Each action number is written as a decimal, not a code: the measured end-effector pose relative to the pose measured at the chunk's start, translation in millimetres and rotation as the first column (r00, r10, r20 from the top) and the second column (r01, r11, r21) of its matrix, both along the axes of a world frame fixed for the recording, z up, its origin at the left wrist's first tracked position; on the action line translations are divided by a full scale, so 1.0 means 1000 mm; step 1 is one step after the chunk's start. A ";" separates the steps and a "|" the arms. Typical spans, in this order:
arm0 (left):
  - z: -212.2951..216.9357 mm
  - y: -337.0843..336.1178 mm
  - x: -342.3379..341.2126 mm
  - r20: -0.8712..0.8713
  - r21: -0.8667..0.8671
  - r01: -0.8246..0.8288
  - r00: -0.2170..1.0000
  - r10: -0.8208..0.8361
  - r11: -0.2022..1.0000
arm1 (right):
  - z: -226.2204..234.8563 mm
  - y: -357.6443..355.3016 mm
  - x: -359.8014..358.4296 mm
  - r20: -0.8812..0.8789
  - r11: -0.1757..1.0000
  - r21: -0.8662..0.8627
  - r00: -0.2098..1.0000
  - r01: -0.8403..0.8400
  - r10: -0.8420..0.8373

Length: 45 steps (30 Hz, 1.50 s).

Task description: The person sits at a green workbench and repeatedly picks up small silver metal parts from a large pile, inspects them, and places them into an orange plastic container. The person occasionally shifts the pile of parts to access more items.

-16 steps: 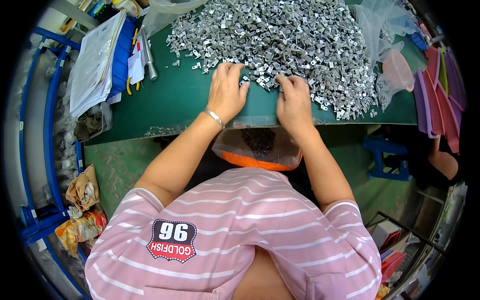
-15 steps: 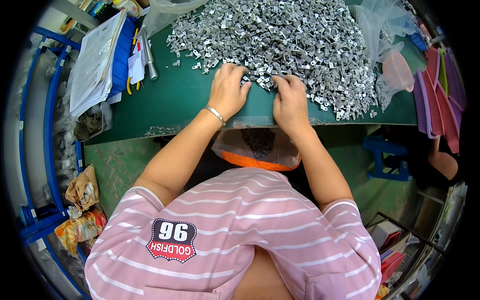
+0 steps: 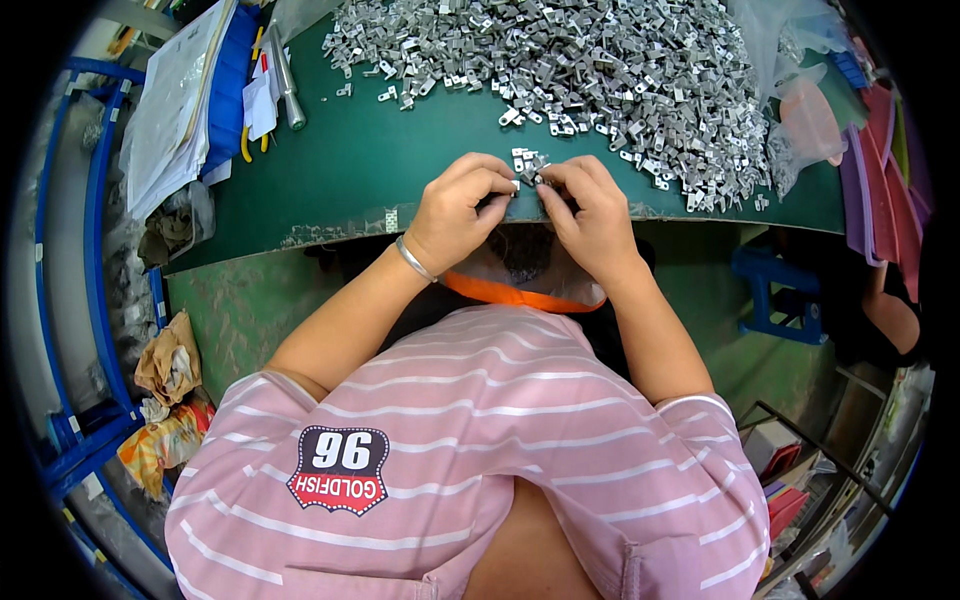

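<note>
A large heap of small silver metal parts [image 3: 600, 70] covers the far side of the green table [image 3: 370, 170]. My left hand [image 3: 462, 208] and my right hand [image 3: 588, 212] meet at the table's near edge, fingertips pinched together on a few small metal parts [image 3: 528, 172]. A thin bracelet rings my left wrist. Below my hands, at my lap, hangs a clear bag with an orange rim [image 3: 520, 290] holding dark contents.
At the table's left lie a stack of papers in plastic [image 3: 175, 100], a blue bin [image 3: 228, 90] and a metal tool [image 3: 285, 80]. Clear plastic bags [image 3: 800, 110] and pink trays [image 3: 880, 170] sit at the right. A blue stool [image 3: 775, 295] stands on the floor at the right.
Both hands have drawn back from the heap to the table's near edge and closed their fingertips on a few parts.
</note>
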<state>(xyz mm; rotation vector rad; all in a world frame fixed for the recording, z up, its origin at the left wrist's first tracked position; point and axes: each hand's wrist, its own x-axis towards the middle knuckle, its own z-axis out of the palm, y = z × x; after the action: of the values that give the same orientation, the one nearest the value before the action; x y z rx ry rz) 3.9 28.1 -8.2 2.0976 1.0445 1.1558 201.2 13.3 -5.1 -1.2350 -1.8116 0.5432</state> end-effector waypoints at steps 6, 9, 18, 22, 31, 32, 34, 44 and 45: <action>-0.003 -0.007 -0.011 -0.130 0.073 0.008 0.991 0.001 0.997 | 0.002 -0.004 0.011 -0.279 0.922 -0.379 0.940 0.078 -0.194; -0.001 -0.011 -0.011 -0.109 0.013 -0.047 0.993 0.048 0.999 | 0.006 -0.007 0.014 -0.380 0.837 -0.547 0.894 -0.008 -0.240; 0.002 -0.007 -0.006 -0.217 0.030 0.099 0.972 -0.091 0.995 | 0.010 -0.007 0.026 0.013 0.975 -0.154 0.987 0.162 -0.162; 0.005 0.002 0.012 -0.145 0.032 -0.009 0.989 0.013 0.999 | 0.010 -0.006 0.020 -0.041 0.994 -0.062 0.995 0.089 -0.092; 0.000 0.013 0.022 -0.224 0.058 -0.033 0.974 0.045 0.998 | 0.003 -0.003 0.004 0.127 0.998 0.051 0.991 0.044 -0.050; -0.001 0.012 0.019 -0.216 -0.003 -0.035 0.976 0.034 0.999 | 0.001 -0.003 0.007 0.084 0.998 0.042 0.995 0.049 -0.052; 0.001 0.010 0.015 -0.197 -0.045 -0.019 0.980 0.010 0.999 | 0.000 -0.001 0.013 0.018 0.995 0.034 0.995 0.098 -0.099; 0.002 -0.004 0.022 -0.291 0.011 0.099 0.952 -0.091 0.995 | -0.006 0.009 0.028 0.156 0.983 0.179 0.985 0.046 -0.075; 0.002 -0.003 0.019 -0.250 0.024 0.106 0.963 -0.097 0.994 | -0.006 0.007 0.029 0.202 0.964 0.263 0.974 0.046 -0.102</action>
<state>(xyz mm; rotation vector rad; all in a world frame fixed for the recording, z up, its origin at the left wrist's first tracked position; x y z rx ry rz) 22.7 25.2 -6.3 2.3413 1.0165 0.8855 230.1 20.7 -11.6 -1.2118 -1.9344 0.1286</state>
